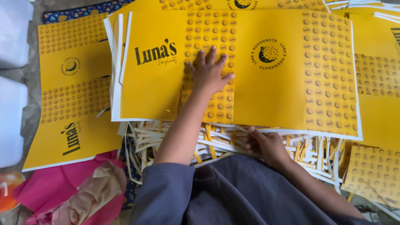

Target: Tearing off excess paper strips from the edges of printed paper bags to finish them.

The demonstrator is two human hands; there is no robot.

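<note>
A large yellow printed cardboard sheet [266,96] lies flat on top of a stack of like sheets in front of me. My left hand [209,73] presses flat on the sheet's dotted band, fingers spread. My right hand [266,146] grips the sheet's near edge, fingers curled under it. Below that edge lies a heap of white and yellow cut strips [216,143].
Another yellow printed sheet [73,96] lies to the left, more [377,75] to the right and behind. Pink cloth and brown paper [79,187] are crumpled at the lower left. White plastic containers [12,83] stand along the left edge.
</note>
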